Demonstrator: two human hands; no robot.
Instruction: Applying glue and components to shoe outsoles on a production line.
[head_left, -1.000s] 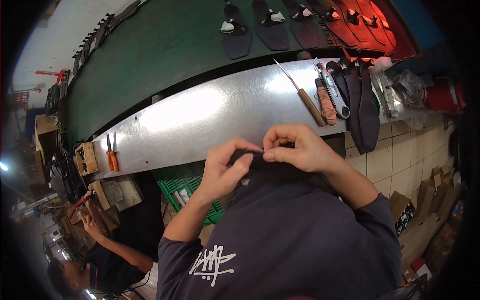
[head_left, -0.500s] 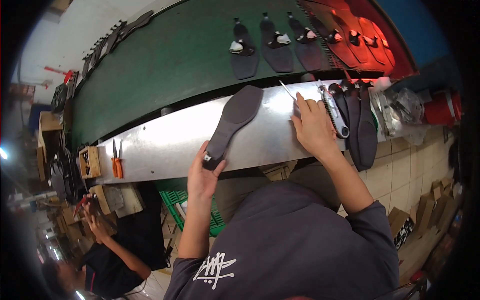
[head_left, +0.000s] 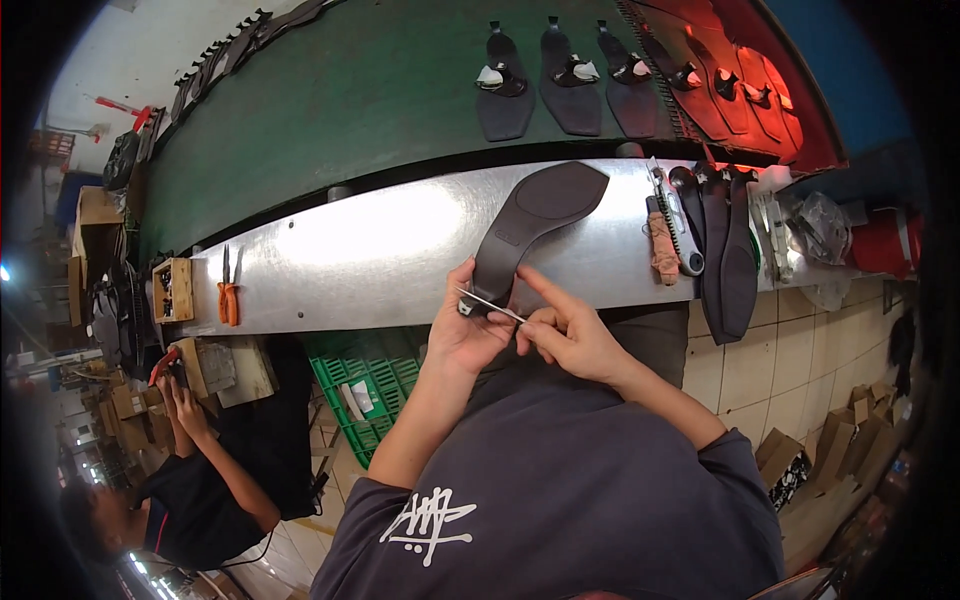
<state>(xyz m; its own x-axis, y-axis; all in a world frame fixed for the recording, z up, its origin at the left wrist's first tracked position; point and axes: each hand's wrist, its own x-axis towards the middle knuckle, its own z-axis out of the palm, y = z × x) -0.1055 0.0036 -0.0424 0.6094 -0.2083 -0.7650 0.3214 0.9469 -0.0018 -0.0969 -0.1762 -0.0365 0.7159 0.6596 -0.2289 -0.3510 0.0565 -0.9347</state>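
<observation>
Over the near edge of the metal bench, my left hand (head_left: 462, 335) grips the narrow heel end of a dark sandal sole (head_left: 510, 232). The broad toe end points up and to the right. My right hand (head_left: 572, 342) pinches a thin, straight metal tool (head_left: 488, 302), whose exact kind I cannot make out. The tool lies across the heel end, beside a small shiny piece (head_left: 466, 306) there. My right index finger reaches up to the sole's edge. The fingers of my left hand behind the sole are partly hidden.
On the metal bench (head_left: 380, 240) are orange-handled pliers (head_left: 229, 300), a small wooden box (head_left: 173, 290), a wrapped-handle tool (head_left: 662, 245) and a stack of dark soles (head_left: 730, 250). Sandals (head_left: 570, 100) line the green belt (head_left: 330, 110). A co-worker (head_left: 215, 470) sits at left, near a green crate (head_left: 365, 385).
My right hand has moved left and down from the bench's right part, bringing the thin tool to the heel end. The sole has shifted right and tilted further to the right.
</observation>
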